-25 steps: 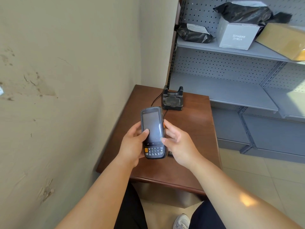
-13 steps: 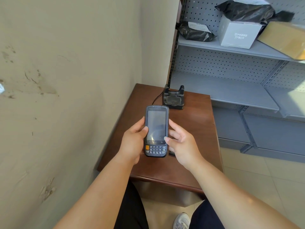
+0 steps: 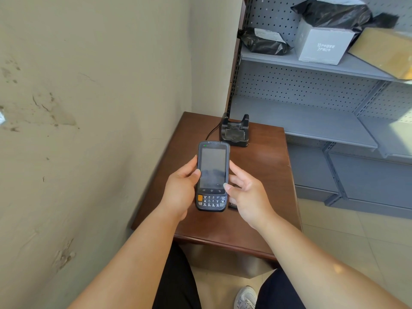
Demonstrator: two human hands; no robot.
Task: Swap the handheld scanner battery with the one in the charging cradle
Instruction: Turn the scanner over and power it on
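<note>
A grey perforated shelving unit point(image 3: 312, 70) fills the right side, carrying black poly bags, a white carton point(image 3: 323, 44) and a brown box, and it stands against a scuffed beige wall that runs down the left; in the corner between them sits a small dark wooden table point(image 3: 263, 175) with a black charging cradle point(image 3: 234, 131) at its far edge, its cable trailing off to the left and what looks like a spare battery seated in its well, though that is too small to be sure of. Nearer, held above the table and well apart from the cradle, is the handheld scanner point(image 3: 212, 176), face up, screen dark, keypad toward the person, a small green light at its top edge. The left hand point(image 3: 180, 190) is wrapped around its left side and back, thumb pressed on the screen edge; the right hand point(image 3: 247, 195) touches the right edge with loosely spread fingers, thumb tip at the lower screen corner, more steadying than gripping. A dark flat object on the table lies mostly hidden under the right hand. The scanner looks rigid, fairly dense and smooth-cased, so it is probably best held by its long sides and turned face down to reach the battery cover, keeping pressure off the glass
</note>
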